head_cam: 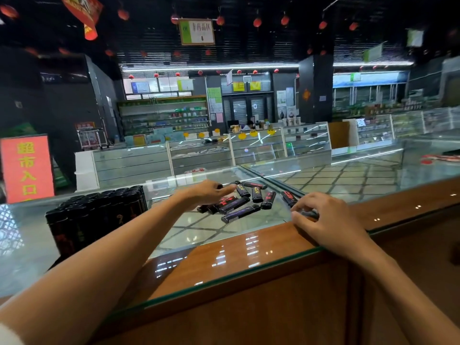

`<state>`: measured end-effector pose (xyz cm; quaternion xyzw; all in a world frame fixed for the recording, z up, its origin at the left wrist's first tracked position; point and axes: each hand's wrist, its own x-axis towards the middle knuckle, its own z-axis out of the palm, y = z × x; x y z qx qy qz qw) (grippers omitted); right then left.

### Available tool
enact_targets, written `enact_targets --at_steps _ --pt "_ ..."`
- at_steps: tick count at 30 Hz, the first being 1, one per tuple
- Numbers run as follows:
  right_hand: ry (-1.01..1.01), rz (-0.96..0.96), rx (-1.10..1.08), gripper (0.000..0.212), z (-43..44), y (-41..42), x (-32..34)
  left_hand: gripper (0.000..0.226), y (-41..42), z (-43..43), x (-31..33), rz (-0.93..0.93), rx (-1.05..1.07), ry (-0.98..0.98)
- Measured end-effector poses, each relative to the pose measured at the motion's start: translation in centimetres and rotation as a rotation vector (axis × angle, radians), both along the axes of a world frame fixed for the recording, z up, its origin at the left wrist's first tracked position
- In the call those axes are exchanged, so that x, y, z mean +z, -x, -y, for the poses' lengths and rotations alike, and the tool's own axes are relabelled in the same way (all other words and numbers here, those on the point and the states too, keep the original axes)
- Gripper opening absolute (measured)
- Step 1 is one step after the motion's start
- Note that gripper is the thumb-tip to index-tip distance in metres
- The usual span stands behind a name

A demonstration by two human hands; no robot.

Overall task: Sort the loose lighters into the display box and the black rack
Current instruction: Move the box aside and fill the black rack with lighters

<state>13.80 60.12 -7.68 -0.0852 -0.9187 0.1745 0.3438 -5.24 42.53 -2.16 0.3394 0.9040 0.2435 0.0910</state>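
Lighters [240, 214] — roughly ten, left hand [207, 194], right hand [326, 220]

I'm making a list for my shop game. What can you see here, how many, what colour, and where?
glass counter: one, clear with brown wooden edge, nearest.
loose lighters: about ten, black with red or purple print, piled on the counter.
black rack: one, full of upright black lighters, left on the counter.
red sign: one, yellow writing, far left.
display cases: a row, glass, across the aisle.
red lanterns: many, hanging from the dark ceiling.
left grip: one bare hand, over the pile; whether it holds anything I cannot tell.
right grip: one bare hand, fingers curled round a dark lighter at the counter's near edge.
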Motion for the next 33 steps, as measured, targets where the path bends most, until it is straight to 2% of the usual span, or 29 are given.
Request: enact_targets --at_steps 4,6,10,14,18,23,26,29,33 --pt "0.013 0.003 0.012 0.013 -0.1 0.0 0.0 0.086 -1.7 -1.5 0.2 -0.198 0.133 0.342" --pt "0.013 -0.002 0.009 0.013 -0.1 0.0 0.0 0.091 -2.2 -1.7 0.6 -0.241 0.134 0.391" --pt "0.012 -0.001 0.008 0.014 -0.1 0.0 0.0 0.086 -2.8 -2.2 0.9 -0.176 0.065 0.322" --pt "0.017 -0.003 0.017 0.014 -0.1 0.0 0.0 0.083 -3.1 -2.4 1.1 -0.205 0.068 0.476" --pt "0.024 0.049 0.034 0.019 -0.1 0.0 0.2 0.054 -3.0 -3.4 1.4 -0.072 0.046 0.393" --pt "-0.007 0.126 0.067 0.022 0.0 0.0 0.5 0.040 -4.9 -4.7 0.9 -0.256 -0.016 0.406" --pt "-0.016 0.133 0.071 0.022 0.0 0.0 0.5 0.026 -5.3 -4.8 0.7 -0.276 -0.008 0.356" --pt "-0.027 0.139 0.069 0.021 0.0 0.1 0.5 0.028 -5.0 -4.1 0.7 -0.231 0.013 0.206" --pt "-0.053 0.122 0.056 0.019 -0.1 0.2 0.4 0.017 -4.7 -2.0 0.2 0.078 -0.004 -0.367"
